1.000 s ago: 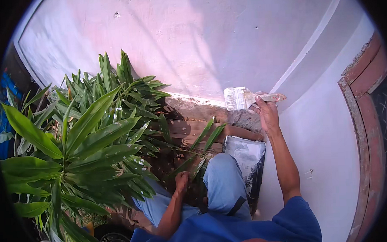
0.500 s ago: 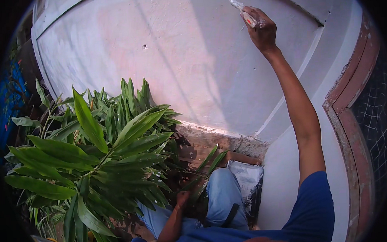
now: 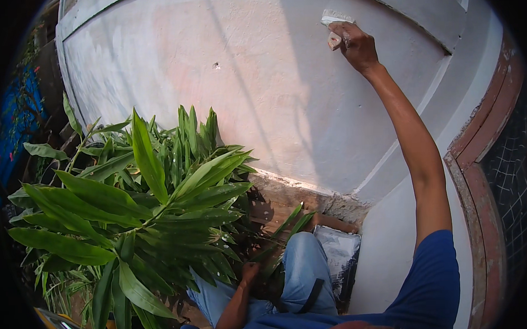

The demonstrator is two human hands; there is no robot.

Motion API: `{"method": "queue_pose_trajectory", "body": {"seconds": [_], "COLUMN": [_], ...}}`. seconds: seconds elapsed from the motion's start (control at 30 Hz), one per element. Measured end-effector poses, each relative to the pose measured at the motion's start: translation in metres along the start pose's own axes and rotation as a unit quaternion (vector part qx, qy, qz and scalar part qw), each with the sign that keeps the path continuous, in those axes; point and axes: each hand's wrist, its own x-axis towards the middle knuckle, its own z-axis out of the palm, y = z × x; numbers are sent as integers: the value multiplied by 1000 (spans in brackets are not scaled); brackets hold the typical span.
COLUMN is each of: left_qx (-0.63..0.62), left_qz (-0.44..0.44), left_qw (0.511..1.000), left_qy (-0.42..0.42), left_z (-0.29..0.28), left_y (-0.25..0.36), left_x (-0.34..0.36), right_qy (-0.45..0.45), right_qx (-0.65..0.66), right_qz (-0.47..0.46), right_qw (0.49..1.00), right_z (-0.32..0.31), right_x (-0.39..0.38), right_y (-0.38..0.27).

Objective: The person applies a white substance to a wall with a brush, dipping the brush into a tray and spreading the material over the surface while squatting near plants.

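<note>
Raised high against the pale wall [image 3: 261,89], my right hand [image 3: 359,46] is closed round a paintbrush [image 3: 334,41]. The white-coated bristles touch or nearly touch the wall in its shaded upper right part, and the handle end points down toward me. My left hand [image 3: 251,271] rests low beside my bent knee, close to the leaves; its fingers look curled, and anything inside them is hidden. To the right of my knee sits a dark paint tray [image 3: 338,248] smeared with white paint.
A large leafy green plant [image 3: 160,211] fills the left, reaching to the wall's foot. A rough ledge [image 3: 340,205] runs along the wall base. At right stand a white side wall [image 3: 405,235] and a worn reddish frame [image 3: 479,186] around mesh. Something blue [image 3: 27,126] shows far left.
My right hand has turned the paintbrush, so its bristles now spread broadside near the wall. The whole view has shifted slightly. My left hand stays by my knee.
</note>
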Motion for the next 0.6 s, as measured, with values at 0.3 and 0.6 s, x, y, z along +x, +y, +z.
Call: {"method": "queue_pose_trajectory", "body": {"seconds": [0.3,0.6], "left_qx": [-18,-20], "left_qz": [-3,-13], "left_qw": [1000,1000], "left_qy": [6,-17], "left_z": [4,-3], "left_y": [-4,-7], "left_x": [7,5], "right_qy": [101,79], "right_qx": [-14,47], "right_qz": [31,-4], "right_qw": [994,996], "right_z": [-21,-21], "right_x": [36,30], "right_y": [33,8]}}
